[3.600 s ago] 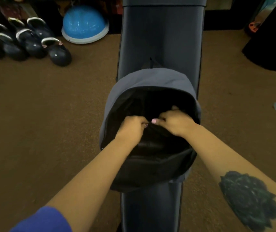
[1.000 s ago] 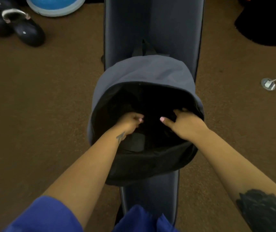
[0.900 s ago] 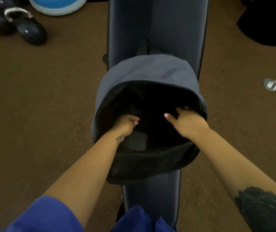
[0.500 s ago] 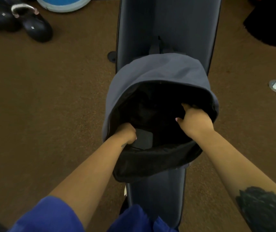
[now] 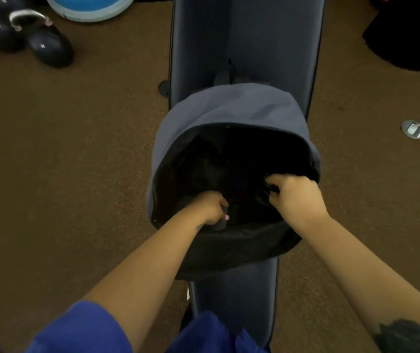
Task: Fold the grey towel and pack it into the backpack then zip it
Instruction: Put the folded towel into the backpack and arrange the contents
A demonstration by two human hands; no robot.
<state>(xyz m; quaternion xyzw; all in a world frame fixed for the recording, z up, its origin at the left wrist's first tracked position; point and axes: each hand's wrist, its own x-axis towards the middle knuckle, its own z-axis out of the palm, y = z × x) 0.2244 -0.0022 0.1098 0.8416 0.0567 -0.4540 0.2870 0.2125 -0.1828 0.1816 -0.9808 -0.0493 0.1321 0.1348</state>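
Both hands inside the open backpack [image 5: 231, 105]: left hand [image 5: 210, 207] closed on a grey fold, probably the towel [image 5: 220, 224], right hand [image 5: 296, 193] gripping the dark rim beside it; packing nearly done, zipping next, needing both hands withdrawn and the slider found.

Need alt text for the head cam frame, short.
Two bare hands reach into the wide-open mouth of a grey backpack lying on a dark padded bench: the left hand at the near rim, the right hand gripping dark fabric at the right edge. Brown carpet surrounds the bench; no towel can be made out in the dark interior.
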